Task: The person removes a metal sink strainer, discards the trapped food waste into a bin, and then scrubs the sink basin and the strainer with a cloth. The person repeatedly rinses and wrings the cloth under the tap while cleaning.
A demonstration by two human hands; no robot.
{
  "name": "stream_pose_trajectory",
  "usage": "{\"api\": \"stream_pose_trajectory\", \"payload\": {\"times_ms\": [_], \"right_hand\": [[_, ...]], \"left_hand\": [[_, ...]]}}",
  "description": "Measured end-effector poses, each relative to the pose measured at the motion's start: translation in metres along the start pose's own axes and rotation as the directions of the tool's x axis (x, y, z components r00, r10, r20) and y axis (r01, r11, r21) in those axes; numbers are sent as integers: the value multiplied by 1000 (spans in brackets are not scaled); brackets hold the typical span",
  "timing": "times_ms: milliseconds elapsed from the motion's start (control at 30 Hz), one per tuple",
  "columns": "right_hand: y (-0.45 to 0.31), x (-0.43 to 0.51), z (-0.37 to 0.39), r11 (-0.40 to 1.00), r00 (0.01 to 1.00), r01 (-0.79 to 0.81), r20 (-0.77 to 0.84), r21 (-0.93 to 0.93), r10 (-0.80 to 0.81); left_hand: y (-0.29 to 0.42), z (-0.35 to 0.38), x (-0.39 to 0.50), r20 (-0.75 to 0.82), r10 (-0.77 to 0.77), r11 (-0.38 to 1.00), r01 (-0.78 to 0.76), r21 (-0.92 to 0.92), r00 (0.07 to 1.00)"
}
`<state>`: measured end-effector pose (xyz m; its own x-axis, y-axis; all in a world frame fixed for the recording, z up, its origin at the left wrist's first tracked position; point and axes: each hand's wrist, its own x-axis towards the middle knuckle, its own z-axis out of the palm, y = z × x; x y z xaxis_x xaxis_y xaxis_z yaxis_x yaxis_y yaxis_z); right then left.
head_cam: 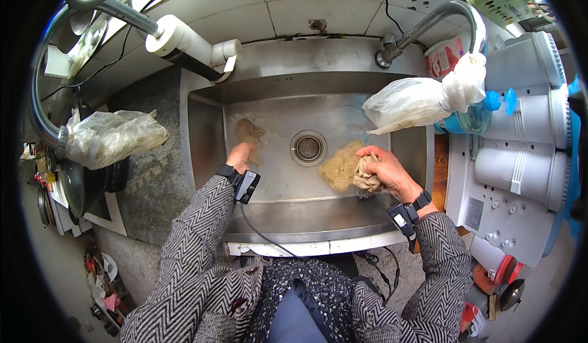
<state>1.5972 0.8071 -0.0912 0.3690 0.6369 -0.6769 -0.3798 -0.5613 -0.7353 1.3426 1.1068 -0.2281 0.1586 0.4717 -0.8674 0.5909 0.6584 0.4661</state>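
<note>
Inside a stainless steel sink (pixel 271 113), my right hand (pixel 390 173) grips a crumpled beige cloth (pixel 367 177) at the right side. A tan fibrous scouring pad (pixel 341 166) lies beside it on the sink floor, and a bit of dark mesh shows under the cloth. The round drain (pixel 309 148) sits left of the pad. My left hand (pixel 241 155) is at the left of the basin, at the lower end of a wet brownish cloth (pixel 249 131); its fingers are partly hidden, so its hold is unclear.
Two curved faucets with plastic bags tied on their ends reach in, the left bag (pixel 115 136) over a dark counter (pixel 147 159), the right bag (pixel 409 102) over the basin. A white water heater (pixel 183 44) stands at the back left. Blue pump bottle (pixel 464 118) and white plastic unit (pixel 514 159) stand right.
</note>
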Motion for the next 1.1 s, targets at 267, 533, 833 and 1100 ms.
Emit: {"api": "stream_pose_trajectory", "payload": {"times_ms": [267,533,833,1100], "right_hand": [[-12,11,19,983,984,167,82,-73,-161],[-18,-5,9,949,945,214,-199,-232,-261],[-32,-46,-13,449,722,395,-31,-801,-691],[-53,-48,-33,553,672,572,-40,-606,-739]], "left_hand": [[57,85,-121,425,173,912,19,-410,888],[63,164,-179,572,305,942,-151,-301,762],[45,204,-184,514,368,898,-439,18,774],[54,202,-191,562,413,880,-473,-42,717]]}}
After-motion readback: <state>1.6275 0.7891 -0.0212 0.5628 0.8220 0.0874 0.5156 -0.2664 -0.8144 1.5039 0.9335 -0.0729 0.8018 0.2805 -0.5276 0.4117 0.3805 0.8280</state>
